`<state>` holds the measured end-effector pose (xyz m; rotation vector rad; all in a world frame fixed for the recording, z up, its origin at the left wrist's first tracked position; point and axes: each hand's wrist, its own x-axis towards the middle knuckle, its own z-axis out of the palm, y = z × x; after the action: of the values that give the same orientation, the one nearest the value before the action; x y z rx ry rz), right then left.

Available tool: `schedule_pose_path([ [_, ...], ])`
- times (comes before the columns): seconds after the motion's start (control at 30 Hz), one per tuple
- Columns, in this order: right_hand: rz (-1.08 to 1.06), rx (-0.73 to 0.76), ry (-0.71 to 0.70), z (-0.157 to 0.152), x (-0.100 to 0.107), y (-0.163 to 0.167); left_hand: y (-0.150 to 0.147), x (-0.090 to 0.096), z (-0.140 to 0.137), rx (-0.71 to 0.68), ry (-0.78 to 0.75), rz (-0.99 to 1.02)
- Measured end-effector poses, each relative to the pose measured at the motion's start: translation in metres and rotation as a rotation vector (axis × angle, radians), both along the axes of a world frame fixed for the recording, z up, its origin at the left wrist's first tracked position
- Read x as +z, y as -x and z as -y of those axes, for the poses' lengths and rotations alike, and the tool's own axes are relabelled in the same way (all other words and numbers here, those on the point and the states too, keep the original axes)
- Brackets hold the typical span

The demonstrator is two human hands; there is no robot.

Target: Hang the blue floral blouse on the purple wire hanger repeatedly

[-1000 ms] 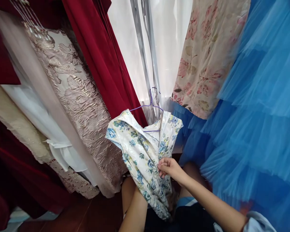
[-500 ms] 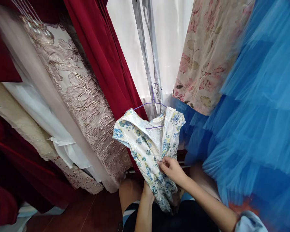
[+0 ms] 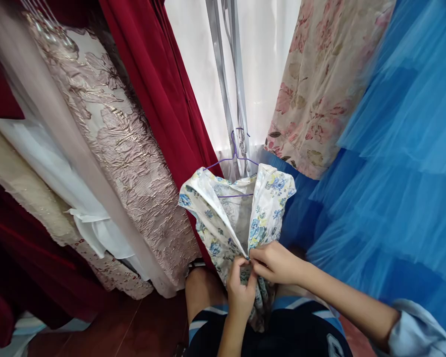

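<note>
A white dress with blue and yellow flowers (image 3: 208, 218) hangs on a thin purple wire hanger (image 3: 235, 148) in front of me. Its front or back slit lies open in a V, showing the pale lining inside. At the bottom of the V, my left hand (image 3: 241, 287) pinches the fabric with thumb and forefinger. My right hand (image 3: 277, 263) meets it from the right, its fingers closed on the edge of the slit. The fingertips hide the exact spot they hold; a zipper there cannot be made out. Below my hands the skirt gathers over my lap.
Dark red cloth (image 3: 156, 99), a pink textured gown (image 3: 134, 163) and other garments hang at left. A pink-flowered dress (image 3: 312, 109) and blue tulle ruffles (image 3: 386, 188) hang at right. Grey metal poles (image 3: 223, 79) stand behind the hanger. The floor (image 3: 130, 322) is reddish tile.
My left hand has come up from under the dress to the slit beside my right hand. The slit's edges are spread wider, and my right hand sits slightly lower and further right.
</note>
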<state>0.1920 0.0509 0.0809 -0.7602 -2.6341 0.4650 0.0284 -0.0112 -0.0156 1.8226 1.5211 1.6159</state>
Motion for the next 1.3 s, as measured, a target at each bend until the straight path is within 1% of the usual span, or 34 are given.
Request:
schedule_pose_path([
  [0.07,0.022,0.047,-0.061,-0.008,0.007,0.003,-0.008,0.004,-0.004,0.002,0.038,0.039],
  [0.17,0.048,0.101,-0.141,-0.026,0.018,0.005,-0.009,0.011,-0.007,-0.048,0.079,0.102],
  [0.2,0.061,0.112,-0.169,-0.033,0.021,0.006,-0.007,0.014,-0.007,-0.079,0.095,0.099],
  [0.27,0.075,0.107,-0.228,-0.052,0.029,0.005,-0.002,0.020,-0.003,-0.158,0.134,0.029],
  [0.37,0.072,0.010,-0.310,-0.084,0.051,0.002,0.003,0.030,0.007,-0.278,0.210,-0.134],
  [0.47,0.050,-0.154,-0.401,-0.114,0.085,-0.002,0.003,0.039,0.017,-0.361,0.268,-0.266],
  [0.57,-0.031,-0.293,-0.492,-0.130,0.114,0.000,0.001,0.047,0.020,-0.420,0.294,-0.391],
  [0.63,-0.082,-0.364,-0.511,-0.133,0.124,0.004,0.001,0.051,0.018,-0.449,0.310,-0.466],
  [0.7,-0.131,-0.432,-0.487,-0.132,0.125,0.008,0.002,0.053,0.013,-0.470,0.326,-0.522],
  [0.83,-0.248,-0.522,-0.397,-0.127,0.117,0.013,0.003,0.056,0.002,-0.510,0.321,-0.643],
  [0.93,-0.323,-0.543,-0.362,-0.128,0.115,0.015,0.002,0.061,-0.005,-0.543,0.292,-0.798],
  [1.0,-0.368,-0.540,-0.343,-0.129,0.116,0.017,0.000,0.064,-0.007,-0.540,0.303,-0.904],
  [1.07,-0.430,-0.515,-0.294,-0.131,0.116,0.018,-0.001,0.066,-0.009,-0.548,0.329,-0.974],
  [1.17,-0.608,-0.431,-0.138,-0.128,0.115,0.018,-0.001,0.066,-0.013,-0.593,0.349,-0.972],
  [1.23,-0.769,-0.361,0.033,-0.123,0.113,0.017,0.002,0.072,-0.020,-0.600,0.358,-0.886],
  [1.27,-0.847,-0.329,0.133,-0.120,0.112,0.016,0.004,0.078,-0.025,-0.562,0.347,-0.805],
  [1.3,-0.918,-0.305,0.242,-0.116,0.111,0.016,0.007,0.089,-0.032,-0.489,0.315,-0.696],
])
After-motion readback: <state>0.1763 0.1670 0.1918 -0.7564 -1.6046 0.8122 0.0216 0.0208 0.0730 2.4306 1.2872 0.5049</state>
